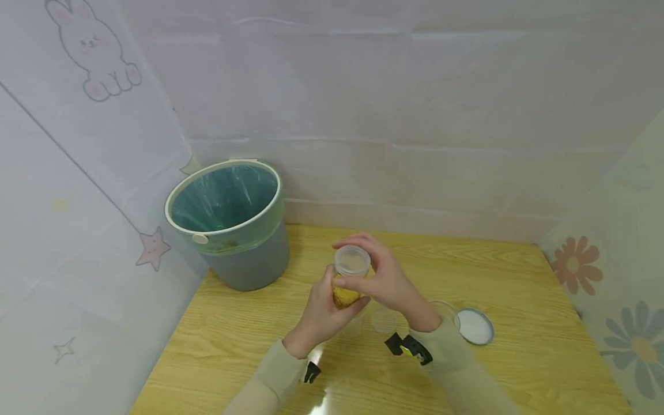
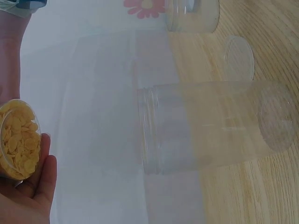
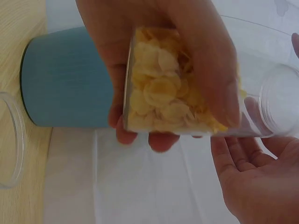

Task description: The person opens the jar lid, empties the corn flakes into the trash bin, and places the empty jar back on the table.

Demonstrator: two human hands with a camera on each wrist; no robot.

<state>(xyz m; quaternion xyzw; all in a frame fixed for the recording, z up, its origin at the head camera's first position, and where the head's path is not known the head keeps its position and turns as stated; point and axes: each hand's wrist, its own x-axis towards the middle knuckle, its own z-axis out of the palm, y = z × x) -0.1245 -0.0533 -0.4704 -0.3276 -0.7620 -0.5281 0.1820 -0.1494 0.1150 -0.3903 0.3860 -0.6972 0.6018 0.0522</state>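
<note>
A clear jar (image 1: 344, 295) of yellow flakes is held up over the table by both hands. My left hand (image 1: 319, 311) grips its body low down, the thumb across the near side. My right hand (image 1: 386, 282) is at the jar's clear top (image 1: 352, 260), thumb in front and fingers behind. In the right wrist view the flakes (image 3: 159, 88) fill the end in my left hand, and my right hand (image 3: 261, 182) curves about the clear end. The left wrist view shows the jar's base with flakes (image 2: 21, 140) beside the left fingers.
A large clear jar (image 2: 210, 126) with a threaded mouth stands on the wooden table (image 1: 233, 351), a clear disc (image 2: 239, 58) beside it. Another clear jar (image 2: 198, 18) stands farther off. A white lid (image 1: 474, 327) lies at right. A lined bucket (image 1: 251, 259) stands back left.
</note>
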